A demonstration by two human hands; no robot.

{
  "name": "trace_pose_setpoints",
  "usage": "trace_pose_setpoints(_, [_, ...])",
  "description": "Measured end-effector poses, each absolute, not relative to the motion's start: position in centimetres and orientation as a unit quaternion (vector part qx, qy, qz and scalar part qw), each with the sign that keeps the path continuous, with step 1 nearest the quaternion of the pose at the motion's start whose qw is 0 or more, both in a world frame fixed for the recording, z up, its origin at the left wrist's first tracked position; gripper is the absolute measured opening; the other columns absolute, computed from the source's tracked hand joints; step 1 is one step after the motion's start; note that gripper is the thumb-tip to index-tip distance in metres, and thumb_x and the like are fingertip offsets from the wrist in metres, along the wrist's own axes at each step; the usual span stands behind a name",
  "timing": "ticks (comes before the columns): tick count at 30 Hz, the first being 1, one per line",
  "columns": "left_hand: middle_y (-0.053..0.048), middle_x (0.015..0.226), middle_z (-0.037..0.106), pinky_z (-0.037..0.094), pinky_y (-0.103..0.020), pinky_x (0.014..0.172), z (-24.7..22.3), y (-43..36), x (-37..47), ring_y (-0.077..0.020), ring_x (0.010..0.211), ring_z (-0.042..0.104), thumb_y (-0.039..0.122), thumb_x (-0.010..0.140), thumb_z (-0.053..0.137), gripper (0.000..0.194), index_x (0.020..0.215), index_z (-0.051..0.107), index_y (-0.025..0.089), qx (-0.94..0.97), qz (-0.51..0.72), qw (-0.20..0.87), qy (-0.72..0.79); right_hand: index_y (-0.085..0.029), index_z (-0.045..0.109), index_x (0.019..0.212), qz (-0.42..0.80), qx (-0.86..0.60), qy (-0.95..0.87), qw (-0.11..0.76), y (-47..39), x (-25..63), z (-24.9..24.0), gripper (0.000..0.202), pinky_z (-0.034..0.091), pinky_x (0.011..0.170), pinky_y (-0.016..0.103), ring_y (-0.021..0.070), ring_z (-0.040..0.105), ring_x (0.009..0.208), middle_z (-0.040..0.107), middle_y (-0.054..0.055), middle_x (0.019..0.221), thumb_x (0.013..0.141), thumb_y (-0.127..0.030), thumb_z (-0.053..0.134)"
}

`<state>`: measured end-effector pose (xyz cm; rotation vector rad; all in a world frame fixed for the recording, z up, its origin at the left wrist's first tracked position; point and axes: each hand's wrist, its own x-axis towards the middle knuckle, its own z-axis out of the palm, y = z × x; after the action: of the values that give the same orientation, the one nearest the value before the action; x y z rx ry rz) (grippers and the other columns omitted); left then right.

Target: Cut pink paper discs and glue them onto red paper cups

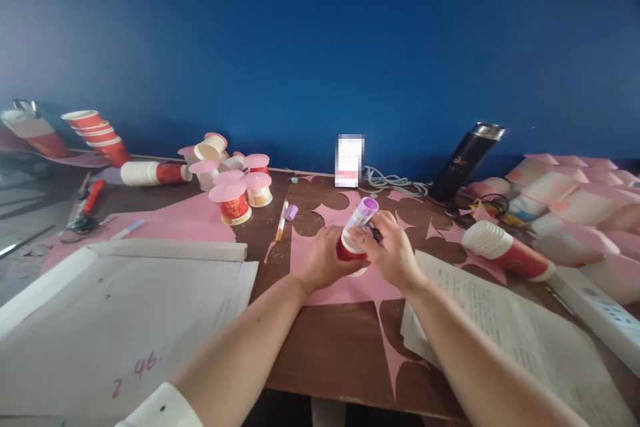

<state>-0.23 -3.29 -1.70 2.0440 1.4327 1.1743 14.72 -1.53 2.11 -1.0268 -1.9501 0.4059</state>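
Gripping cylindrical glue stick (362, 215), paper cup (349, 253)

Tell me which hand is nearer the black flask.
Right. The right hand is left of the flask and closer to the camera; the left hand is farther left, beyond the right hand.

Bare tabletop (325, 347) gives a way in from the near edge, between the white cardboard tray (170, 249) on the left and the printed sheets (495, 307) on the right; flat pink paper (335, 293) raises no barrier before the left hand (323, 257) and right hand (395, 250). The topped cups (233, 205) stand in the way at far left, the cable (397, 182) and leaning black bottle (463, 163) at far right; nearer on the right, a lying cup stack (507, 252) obstructs.
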Motion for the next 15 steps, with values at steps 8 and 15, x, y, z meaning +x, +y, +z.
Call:
trace_pose_setpoints(8, [-0.006, 0.095, 0.065, 0.046, -0.038, 0.080, -1.43, -3.50, -0.29, -0.0240, 0.090, 0.058, 0.038, 0.064, 0.079, 0.042, 0.097, 0.061, 0.018, 0.731, 0.428, 0.200, 0.492, -0.026, 0.063, 0.110, 0.285, -0.386, -0.749, 0.458, -2.07, 15.52, 2.12, 0.029, 0.045, 0.085, 0.036, 0.0230, 0.058, 0.095, 0.063, 0.005, 0.099, 0.088, -0.043, 0.057])
trace_pose_setpoints(15, [-0.007, 0.095, 0.065, 0.046, -0.039, 0.081, -1.62, -3.41, -0.23, -0.0248, 0.091, 0.058, 0.037, 0.065, 0.078, 0.042, 0.098, 0.061, 0.018, 0.729, 0.417, 0.198, 0.505, -0.023, 0.068, 0.090, 0.236, -0.425, -0.740, 0.465, -1.74, 15.09, 1.92, 0.021, 0.044, 0.081, 0.038, 0.0239, 0.057, 0.087, 0.064, 0.004, 0.086, 0.080, -0.042, 0.066])
